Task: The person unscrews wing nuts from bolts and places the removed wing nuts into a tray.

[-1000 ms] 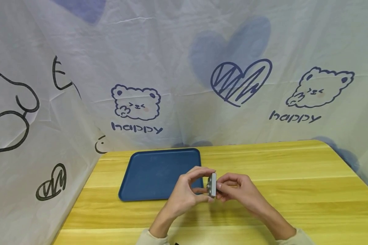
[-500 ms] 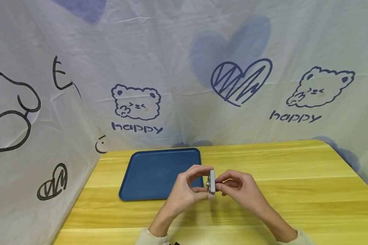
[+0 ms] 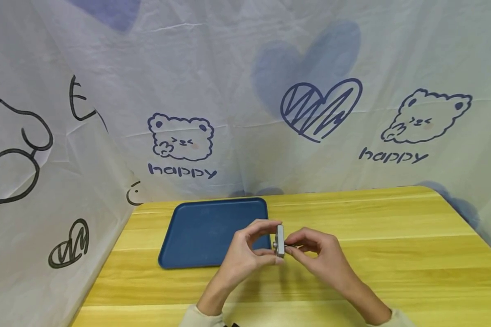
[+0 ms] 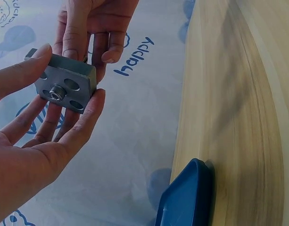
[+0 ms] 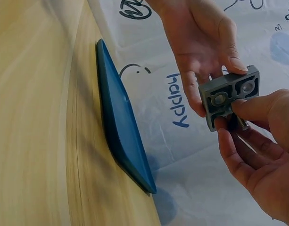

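Observation:
Above the table, my left hand (image 3: 241,254) grips a grey square block (image 4: 64,84) by its edges, thumb on one side and fingers on the other. The block has large round holes, and a socket-head screw (image 4: 57,92) shows in one face. Its threaded end (image 5: 242,123) sticks out of the ribbed back face, in the right wrist view. There my right hand (image 3: 325,254) pinches the screw's shank with thumb and fingers close against the block. Those fingers partly hide the shank.
A blue tray (image 3: 212,234) lies on the wooden table (image 3: 372,227), behind and left of the hands. White cloth (image 3: 245,150) with printed bears and hearts hangs along the back and sides.
Both hands and the block have shifted slightly left and up in the head view. The right fingers have changed their pinch, and the thin shank now shows between them.

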`<action>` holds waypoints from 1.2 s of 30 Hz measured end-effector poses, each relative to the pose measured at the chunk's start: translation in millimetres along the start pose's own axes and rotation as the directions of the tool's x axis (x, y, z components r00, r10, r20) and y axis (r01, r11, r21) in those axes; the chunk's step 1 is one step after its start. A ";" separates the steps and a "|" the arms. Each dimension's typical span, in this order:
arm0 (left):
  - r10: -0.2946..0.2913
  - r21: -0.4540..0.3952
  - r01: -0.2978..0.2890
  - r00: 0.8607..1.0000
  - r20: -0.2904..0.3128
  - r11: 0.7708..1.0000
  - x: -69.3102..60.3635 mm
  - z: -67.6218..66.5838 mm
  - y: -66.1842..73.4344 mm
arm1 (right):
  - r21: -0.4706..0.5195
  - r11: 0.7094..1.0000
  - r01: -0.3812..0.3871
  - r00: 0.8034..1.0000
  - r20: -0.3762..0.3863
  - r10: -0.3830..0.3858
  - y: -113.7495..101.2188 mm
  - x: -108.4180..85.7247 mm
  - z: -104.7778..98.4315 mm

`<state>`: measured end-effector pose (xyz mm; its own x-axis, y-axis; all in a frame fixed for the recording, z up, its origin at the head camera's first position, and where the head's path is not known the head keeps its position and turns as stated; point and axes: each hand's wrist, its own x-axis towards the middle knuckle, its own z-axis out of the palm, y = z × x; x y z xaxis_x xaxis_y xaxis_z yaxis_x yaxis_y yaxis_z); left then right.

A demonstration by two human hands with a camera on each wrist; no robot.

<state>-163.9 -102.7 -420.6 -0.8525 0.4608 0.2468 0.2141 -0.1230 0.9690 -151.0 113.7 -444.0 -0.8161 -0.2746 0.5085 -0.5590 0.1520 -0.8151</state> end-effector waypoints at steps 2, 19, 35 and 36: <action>0.005 0.002 -0.005 1.000 0.002 1.000 0.1 -0.3 -0.7 | -0.006 1.000 -0.001 1.000 0.001 0.001 0.4 -0.2 0.4; 0.019 0.016 -0.019 1.000 0.002 1.000 0.4 0.3 -1.3 | 0.101 0.958 -0.270 0.963 0.011 0.270 -5.9 5.9 -12.7; 0.030 0.071 -0.035 0.998 0.062 0.997 0.1 3.2 -2.0 | 0.327 0.731 -0.599 0.796 0.341 0.500 0.4 4.9 -17.0; 0.027 0.071 -0.032 0.998 0.065 0.997 0.1 3.6 -2.0 | 0.334 0.720 -0.608 0.790 0.348 0.506 0.7 4.6 -17.1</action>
<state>-162.7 -99.3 -422.5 -0.8136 0.5135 0.2729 0.2743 -0.0748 0.9587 -157.7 128.8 -437.5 -0.8760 -0.4702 -0.1071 0.1428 -0.0407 -0.9889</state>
